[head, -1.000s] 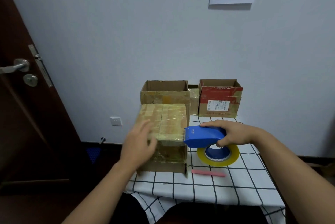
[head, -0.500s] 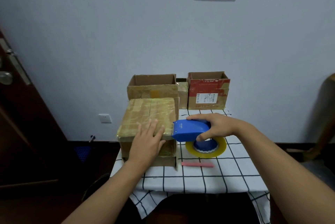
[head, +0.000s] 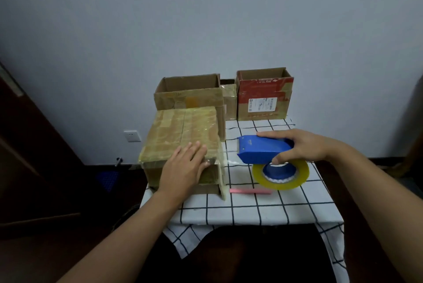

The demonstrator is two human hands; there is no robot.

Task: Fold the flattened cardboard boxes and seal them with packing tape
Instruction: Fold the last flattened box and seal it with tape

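Meanwhile, at a small table draped in a checked cloth point(head: 263, 211), a person works on sealing a cardboard box point(head: 180, 136) that sits left of center in the frame, its closed top already glossy with strips of yellowish packing tape. The left hand point(head: 183, 168) lies over the box's near top edge, fingers straight and close together, thumb wrapped down the front face; judging by the placement, it is pressing the tape flat and steadying the box against any pull.

The right hand point(head: 297, 147), right of center, grips a blue tape dispenser point(head: 263, 148), fingers curled over its top and thumb underneath near the hub. The dispenser is held just beside the box's right edge but apart from it, its cutting end pointed toward the box. The yellow tape roll point(head: 281, 177) hangs below the hand, close to the cloth. Whether a strand of tape runs between dispenser and box cannot be told.

A pink strip point(head: 250, 191), possibly a utility knife, lies on the cloth in front of the roll. At the back of the table, against the wall, stand an open brown box point(head: 190, 95) and an open red-printed box point(head: 263, 97), with a narrow box point(head: 229, 97) between them, apparently folded and awaiting tape.
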